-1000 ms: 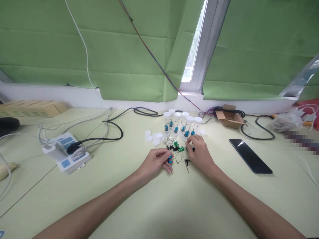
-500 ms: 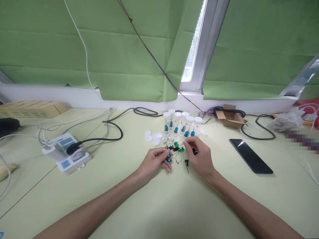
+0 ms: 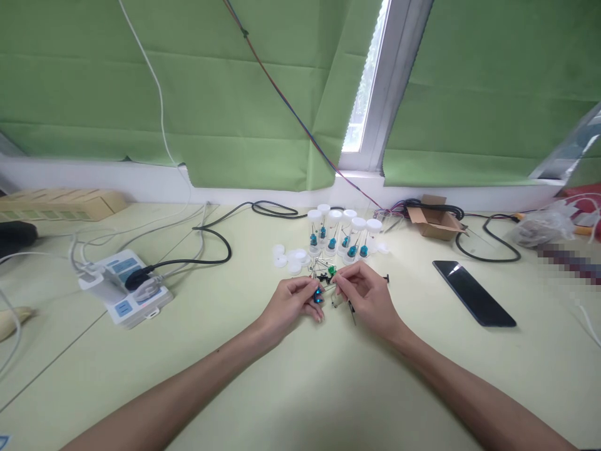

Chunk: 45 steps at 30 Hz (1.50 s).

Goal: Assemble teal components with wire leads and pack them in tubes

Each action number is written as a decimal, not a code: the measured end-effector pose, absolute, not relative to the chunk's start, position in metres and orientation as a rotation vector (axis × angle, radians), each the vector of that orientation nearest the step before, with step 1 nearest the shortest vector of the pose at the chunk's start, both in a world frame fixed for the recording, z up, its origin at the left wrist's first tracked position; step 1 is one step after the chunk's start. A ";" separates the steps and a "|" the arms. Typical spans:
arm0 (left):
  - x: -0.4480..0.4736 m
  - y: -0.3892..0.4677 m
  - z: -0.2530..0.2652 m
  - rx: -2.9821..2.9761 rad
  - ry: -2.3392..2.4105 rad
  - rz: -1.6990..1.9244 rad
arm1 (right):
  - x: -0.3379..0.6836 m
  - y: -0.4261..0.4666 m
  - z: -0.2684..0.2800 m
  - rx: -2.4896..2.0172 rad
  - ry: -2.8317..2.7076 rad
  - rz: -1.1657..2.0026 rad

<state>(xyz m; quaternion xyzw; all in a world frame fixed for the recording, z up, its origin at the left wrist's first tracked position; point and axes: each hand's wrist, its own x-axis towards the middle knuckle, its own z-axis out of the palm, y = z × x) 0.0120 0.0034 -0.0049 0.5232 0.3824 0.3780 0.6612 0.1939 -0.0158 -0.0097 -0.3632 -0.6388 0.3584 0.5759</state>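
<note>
My left hand (image 3: 292,307) is closed on a small shiny blue part (image 3: 318,295), pinched at the thumb and fingertips. Close beside it, my right hand (image 3: 369,295) pinches a thin metal rod (image 3: 329,287), whose tip points toward the blue part. Whether the two touch, I cannot tell. Around the fingertips lie a green plastic piece (image 3: 332,270), small black pieces (image 3: 323,277) and several thin metal pins (image 3: 319,265). My right hand partly hides this pile. Behind it stand several clear capped tubes (image 3: 331,232), each with a teal part and a thin rod inside.
White round caps (image 3: 295,258) lie left of the tubes. A black phone (image 3: 473,293) rests at right, with an open cardboard box (image 3: 434,219) behind it. At left sits a power strip (image 3: 126,288) with plugs and cables. A black cable (image 3: 220,238) loops across the back.
My right hand has moved left, bringing the thin rod close to the blue part. It now covers some green and black pieces. My left hand has stayed nearly still.
</note>
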 end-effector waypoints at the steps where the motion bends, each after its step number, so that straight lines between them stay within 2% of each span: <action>1: 0.012 0.003 -0.005 1.184 0.863 0.854 | 0.194 -0.016 -0.010 -0.848 -1.492 0.852; 10: 0.012 0.004 -0.005 1.187 0.859 0.854 | 0.192 -0.016 -0.012 -0.845 -1.504 0.893; 31: 0.014 0.001 -0.002 1.188 0.902 0.858 | 0.190 -0.020 -0.009 -0.891 -1.595 0.700; 45: 0.014 0.002 -0.003 1.168 0.890 0.864 | 0.185 -0.023 -0.004 -0.795 -1.447 1.030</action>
